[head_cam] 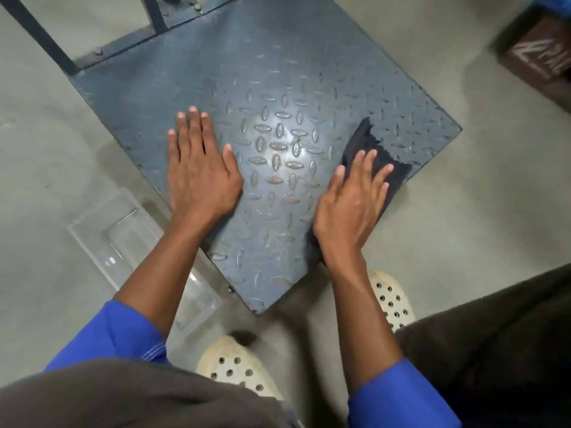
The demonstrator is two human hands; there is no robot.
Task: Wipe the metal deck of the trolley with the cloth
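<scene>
Your hands on the trolley deck, cloth under the right.

The metal deck (278,88) is dull blue-grey tread plate, scuffed, with a glare spot at its middle. Your left hand (200,171) lies flat on it, fingers spread and empty. Your right hand (349,208) presses the dark, ragged-edged cloth (367,143) against the deck's right edge, fingers splayed flat over it rather than gripping.

floor (401,57): smooth grey concrete | clear plastic tray (123,239): lower left | brown box (537,57): upper right
</scene>
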